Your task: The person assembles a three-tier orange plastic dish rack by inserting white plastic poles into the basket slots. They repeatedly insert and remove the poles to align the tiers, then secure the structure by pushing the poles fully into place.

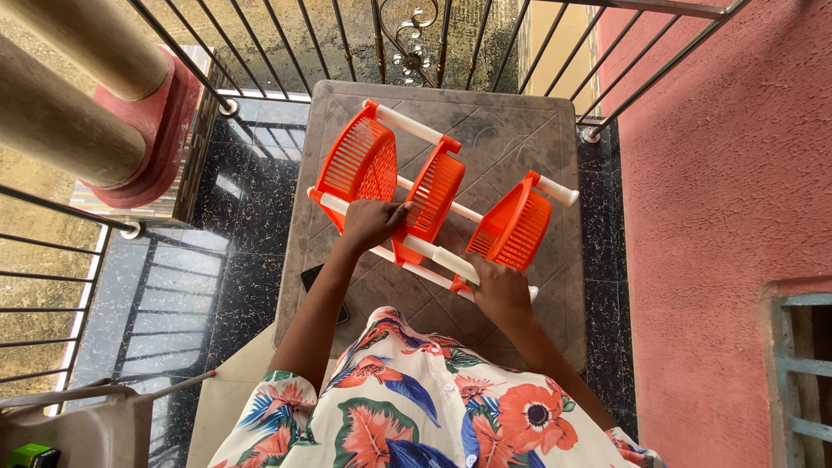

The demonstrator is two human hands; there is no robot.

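On the left, our left hand [371,221] closes its grip on a white pole and the middle orange shelf of the rack [433,195], which lies on its side on the grey worktop [555,303]. Our right hand [500,290] wraps the near pole, apparently steadying the frame against rolling.

The dark flat object [314,282] on the table lies half hidden under the left forearm.

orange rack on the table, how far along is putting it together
Done: three orange shelves sit joined by white tubes, lying sideways on the table. In hand: the left hand steadies the middle shelf; the right hand grips a near tube. Left: standing it upright.
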